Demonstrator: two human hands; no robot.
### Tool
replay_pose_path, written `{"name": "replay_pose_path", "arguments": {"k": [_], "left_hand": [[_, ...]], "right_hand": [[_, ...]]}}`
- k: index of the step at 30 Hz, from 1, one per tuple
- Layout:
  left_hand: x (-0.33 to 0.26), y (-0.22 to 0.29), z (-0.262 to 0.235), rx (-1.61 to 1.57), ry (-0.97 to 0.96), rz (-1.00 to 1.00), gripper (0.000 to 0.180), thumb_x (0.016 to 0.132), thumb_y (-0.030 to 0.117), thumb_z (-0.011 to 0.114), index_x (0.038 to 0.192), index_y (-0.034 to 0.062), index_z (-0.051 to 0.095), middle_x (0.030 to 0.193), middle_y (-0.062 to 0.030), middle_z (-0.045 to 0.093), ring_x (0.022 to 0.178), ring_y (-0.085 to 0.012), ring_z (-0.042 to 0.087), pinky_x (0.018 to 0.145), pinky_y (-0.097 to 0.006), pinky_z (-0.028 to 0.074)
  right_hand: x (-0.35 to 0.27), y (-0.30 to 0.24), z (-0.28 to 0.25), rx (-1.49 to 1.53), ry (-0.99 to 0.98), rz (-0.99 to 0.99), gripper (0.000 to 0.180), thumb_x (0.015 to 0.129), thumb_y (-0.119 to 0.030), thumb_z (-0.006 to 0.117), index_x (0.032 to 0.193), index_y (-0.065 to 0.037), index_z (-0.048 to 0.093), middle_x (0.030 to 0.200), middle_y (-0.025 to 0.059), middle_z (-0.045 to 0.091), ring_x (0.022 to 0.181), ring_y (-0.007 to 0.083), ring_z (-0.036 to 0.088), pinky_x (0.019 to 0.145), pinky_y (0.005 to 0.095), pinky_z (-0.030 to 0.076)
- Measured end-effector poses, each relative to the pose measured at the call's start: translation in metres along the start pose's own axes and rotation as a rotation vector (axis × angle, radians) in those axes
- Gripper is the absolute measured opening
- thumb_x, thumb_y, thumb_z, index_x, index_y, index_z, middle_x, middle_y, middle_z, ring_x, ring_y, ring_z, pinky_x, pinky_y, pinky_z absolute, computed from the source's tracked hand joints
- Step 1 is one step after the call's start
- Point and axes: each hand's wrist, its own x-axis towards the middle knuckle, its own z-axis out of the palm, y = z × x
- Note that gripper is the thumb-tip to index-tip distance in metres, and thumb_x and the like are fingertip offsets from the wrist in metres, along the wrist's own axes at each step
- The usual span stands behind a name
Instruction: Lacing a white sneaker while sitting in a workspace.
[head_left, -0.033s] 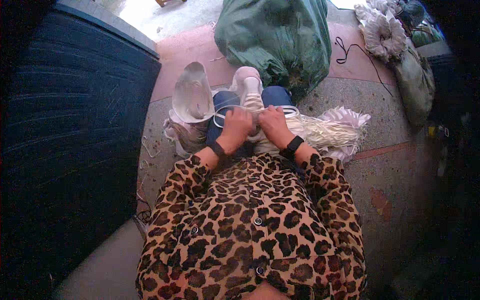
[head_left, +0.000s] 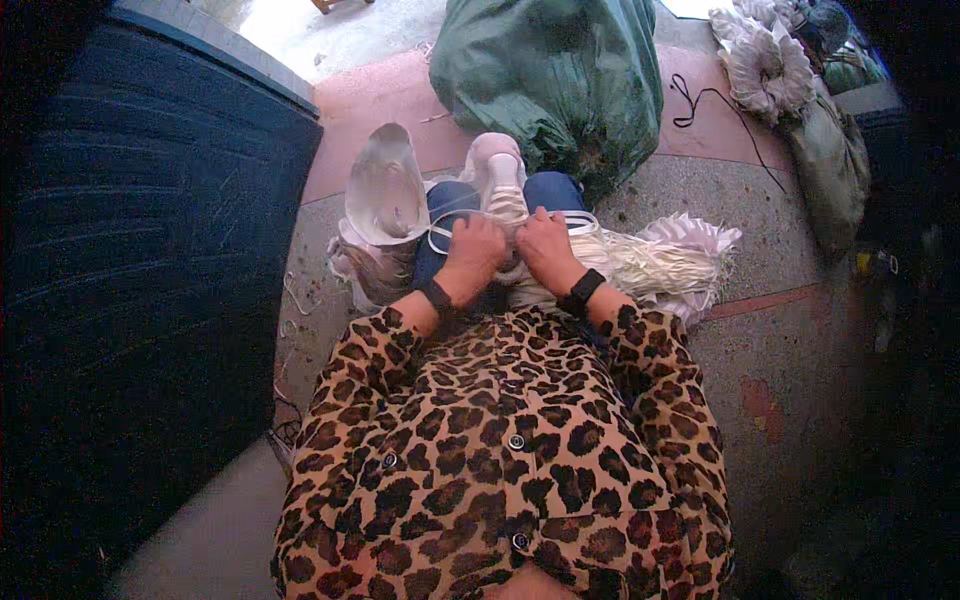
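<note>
Between my blue-clad legs rests a white-pink shoe upper (head_left: 497, 170), its rounded toe pointing away from me. My left hand (head_left: 475, 245) and my right hand (head_left: 546, 245) are close together over its lacing area, fingers curled and pinched. A white shoelace (head_left: 437, 234) loops out past my left hand, and another white loop shows beyond my right hand. The fingertips are partly hidden, so the exact grip cannot be made out. Under and right of my right hand lies a thick bundle of cream laces (head_left: 640, 262).
On the left stand a hollow white, scoop-shaped piece (head_left: 385, 195) and pale stacked pieces (head_left: 365, 275). A big green sack (head_left: 550, 75) stands ahead. Dark blue panelled doors (head_left: 150, 250) rise at left. Pale ruffled bundles (head_left: 770, 75) and a black cord (head_left: 735, 115) lie at far right.
My hands have shifted only very slightly over the shoe upper. My left hand looks less blurred, and the lace strand stretched beside it shows less clearly.
</note>
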Motion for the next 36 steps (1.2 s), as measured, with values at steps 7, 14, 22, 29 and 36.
{"name": "replay_pose_path", "arguments": {"k": [7,14,22,29,36], "left_hand": [[0.017,-0.018,-0.003,-0.261,0.215,0.043,0.017,0.076,0.023,0.063,0.086,0.0085,0.065,0.075,-0.0072,0.058,0.086,-0.0265,0.056,0.068,-0.041,0.042],[0.088,-0.058,-0.055,-1.111,-0.028,-0.519,0.027,0.088,0.024,0.064,0.1,0.0006,0.069,0.084,-0.0129,0.069,0.078,-0.0188,0.065,0.071,-0.036,0.05],[0.072,-0.181,-0.001,-0.225,0.407,-0.485,0.046,0.087,0.025,0.057,0.125,-0.001,0.054,0.112,-0.0235,0.062,0.102,-0.0402,0.059,0.092,-0.047,0.046],[-0.02,-0.251,0.015,-0.68,-0.01,-0.705,0.043,0.089,0.037,0.058,0.11,-0.0005,0.061,0.107,-0.028,0.063,0.098,-0.0427,0.061,0.086,-0.051,0.047],[-0.045,-0.223,-0.113,-0.329,0.211,-0.703,0.036,0.09,0.03,0.06,0.069,0.0007,0.06,0.066,-0.0234,0.059,0.063,-0.0381,0.063,0.056,-0.047,0.047]], "right_hand": [[0.009,0.014,0.011,-0.007,0.33,-0.029,0.005,0.073,-0.016,0.062,0.074,-0.013,0.066,0.09,0.0059,0.058,0.093,0.0251,0.053,0.076,0.0409,0.037],[0.06,0.015,-0.046,0.61,0.403,0.26,0.026,0.092,-0.026,0.062,0.091,-0.001,0.068,0.081,0.0187,0.065,0.077,0.0341,0.065,0.065,0.0377,0.049],[0.073,0.081,-0.014,0.583,0.327,0.372,0.044,0.088,-0.028,0.067,0.12,0.0,0.057,0.099,0.02,0.066,0.086,0.0297,0.063,0.075,0.0377,0.049],[0.03,0.07,-0.033,0.79,0.223,0.592,0.039,0.091,-0.019,0.063,0.122,0.003,0.056,0.102,0.0137,0.068,0.091,0.0184,0.064,0.083,0.0314,0.05],[0.059,-0.043,-0.068,0.989,0.034,0.081,0.032,0.088,-0.018,0.068,0.112,0.003,0.062,0.096,0.0146,0.068,0.087,0.0205,0.065,0.079,0.0318,0.051]]}}
